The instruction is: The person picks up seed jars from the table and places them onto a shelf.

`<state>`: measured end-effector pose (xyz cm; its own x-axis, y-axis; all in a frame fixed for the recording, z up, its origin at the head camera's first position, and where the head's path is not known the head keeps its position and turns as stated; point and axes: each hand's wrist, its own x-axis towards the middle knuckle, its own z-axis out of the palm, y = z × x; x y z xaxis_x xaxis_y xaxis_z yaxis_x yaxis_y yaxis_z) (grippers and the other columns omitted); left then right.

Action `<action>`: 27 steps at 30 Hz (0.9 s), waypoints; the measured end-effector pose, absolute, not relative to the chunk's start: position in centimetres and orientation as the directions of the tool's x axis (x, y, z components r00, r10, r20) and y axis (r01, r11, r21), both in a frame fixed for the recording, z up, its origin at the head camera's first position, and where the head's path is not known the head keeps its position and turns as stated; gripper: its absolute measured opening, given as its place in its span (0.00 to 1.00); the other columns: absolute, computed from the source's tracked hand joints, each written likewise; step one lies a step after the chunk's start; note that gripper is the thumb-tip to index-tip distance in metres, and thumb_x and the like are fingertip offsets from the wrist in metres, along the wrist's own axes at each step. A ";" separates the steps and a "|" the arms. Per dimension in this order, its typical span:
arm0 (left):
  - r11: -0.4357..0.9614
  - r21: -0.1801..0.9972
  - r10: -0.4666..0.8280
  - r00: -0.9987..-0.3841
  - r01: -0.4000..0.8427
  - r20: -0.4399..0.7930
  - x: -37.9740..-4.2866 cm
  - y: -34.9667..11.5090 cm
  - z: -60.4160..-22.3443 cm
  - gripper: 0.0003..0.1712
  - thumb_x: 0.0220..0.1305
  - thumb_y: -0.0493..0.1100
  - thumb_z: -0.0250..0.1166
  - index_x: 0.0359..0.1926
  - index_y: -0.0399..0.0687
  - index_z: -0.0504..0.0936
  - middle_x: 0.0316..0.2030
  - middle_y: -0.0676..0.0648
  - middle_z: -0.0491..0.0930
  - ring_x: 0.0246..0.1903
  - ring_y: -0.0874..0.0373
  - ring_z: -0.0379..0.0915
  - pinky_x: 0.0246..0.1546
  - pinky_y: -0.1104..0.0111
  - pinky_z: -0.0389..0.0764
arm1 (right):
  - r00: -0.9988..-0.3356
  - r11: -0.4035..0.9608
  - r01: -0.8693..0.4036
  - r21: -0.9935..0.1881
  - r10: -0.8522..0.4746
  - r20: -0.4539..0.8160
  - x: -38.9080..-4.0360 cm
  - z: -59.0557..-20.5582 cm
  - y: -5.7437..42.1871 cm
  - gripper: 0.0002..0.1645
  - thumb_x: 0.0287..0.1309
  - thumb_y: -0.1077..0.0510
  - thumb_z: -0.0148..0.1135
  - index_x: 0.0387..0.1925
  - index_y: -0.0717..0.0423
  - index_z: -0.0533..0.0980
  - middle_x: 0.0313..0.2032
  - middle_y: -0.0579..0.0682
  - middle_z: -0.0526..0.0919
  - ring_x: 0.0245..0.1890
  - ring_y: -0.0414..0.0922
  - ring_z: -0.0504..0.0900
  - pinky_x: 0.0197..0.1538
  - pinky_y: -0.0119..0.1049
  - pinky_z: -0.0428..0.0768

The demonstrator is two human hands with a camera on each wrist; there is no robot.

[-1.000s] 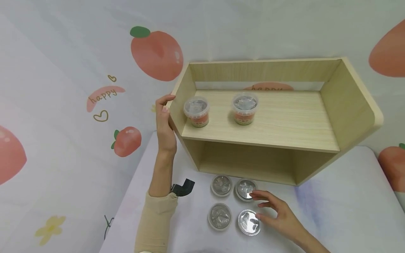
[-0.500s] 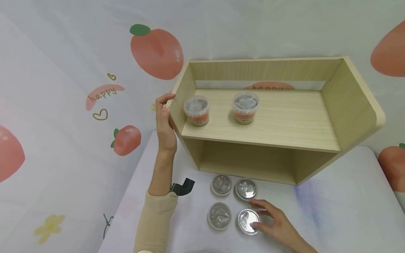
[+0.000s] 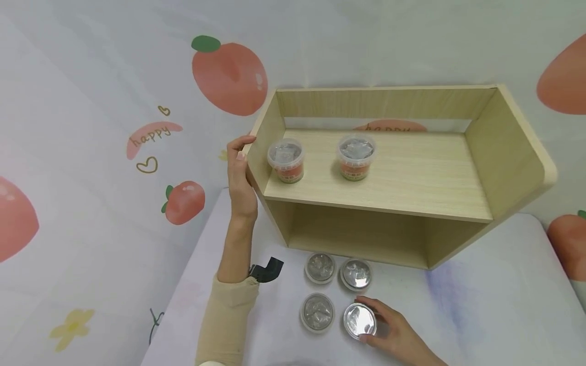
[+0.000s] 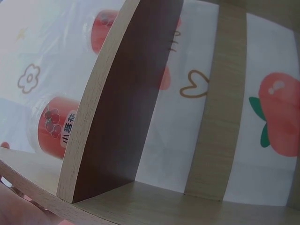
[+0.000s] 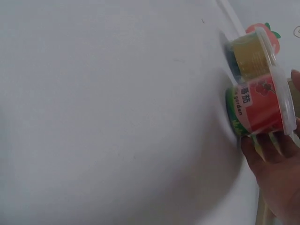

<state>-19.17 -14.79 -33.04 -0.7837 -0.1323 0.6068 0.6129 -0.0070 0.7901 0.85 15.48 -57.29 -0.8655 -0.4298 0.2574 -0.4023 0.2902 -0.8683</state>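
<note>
My left hand (image 3: pixel 241 190) grips the front edge of the left side panel of a light wooden two-tier shelf (image 3: pixel 426 173); the thumb lies on the near side. Low on the table, my right hand (image 3: pixel 394 333) holds a lidded plastic tub (image 3: pixel 359 321) between thumb and fingers. In the right wrist view this tub (image 5: pixel 263 105) has a red and green label with a tomato picture, and the hand's fingers (image 5: pixel 269 147) reach round its side. Three similar tubs stand beside it: one to its left (image 3: pixel 318 313) and two behind, including a tub (image 3: pixel 356 274) with a yellow label (image 5: pixel 253 55).
On the shelf's upper board stand two red-labelled tubs, one at the left end (image 3: pixel 287 161) and another tub (image 3: pixel 356 157) nearer the middle. A black strap piece (image 3: pixel 267 270) shows at the left wrist. A fruit-printed cloth (image 3: pixel 137 254) hangs behind and to the left.
My right hand has drawn back from between the two right-hand tubs and its thumb and fingers have come round the near right one. The left hand stays on the shelf panel.
</note>
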 end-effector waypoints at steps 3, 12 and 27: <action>-0.011 0.787 -0.132 -0.781 0.617 0.611 -19.2 -14.7 -33.1 0.21 0.71 0.47 0.38 0.56 0.48 0.71 0.58 0.45 0.69 0.58 0.49 0.65 0.54 0.63 0.67 | -0.886 0.351 -0.366 -0.862 -0.416 0.207 1.2 -57.7 15.3 0.45 0.46 0.54 0.79 0.66 0.56 0.70 0.62 0.49 0.78 0.64 0.34 0.71 0.63 0.18 0.61; -0.005 0.796 -0.134 -0.789 0.606 0.600 -19.3 -14.8 -33.1 0.22 0.70 0.48 0.39 0.56 0.49 0.71 0.59 0.46 0.69 0.59 0.49 0.65 0.53 0.62 0.68 | -0.900 0.409 -0.351 -0.842 -0.394 0.184 1.8 -57.9 14.6 0.51 0.40 0.55 0.82 0.68 0.54 0.69 0.62 0.51 0.77 0.64 0.34 0.70 0.62 0.18 0.60; 0.017 0.792 -0.137 -0.783 0.610 0.606 -19.3 -14.7 -33.2 0.22 0.71 0.48 0.38 0.57 0.50 0.72 0.58 0.46 0.69 0.59 0.49 0.64 0.54 0.61 0.67 | -0.891 0.472 -0.408 -0.781 -0.393 0.228 1.3 -55.2 15.2 0.49 0.41 0.52 0.82 0.67 0.52 0.71 0.61 0.47 0.78 0.61 0.38 0.75 0.61 0.20 0.66</action>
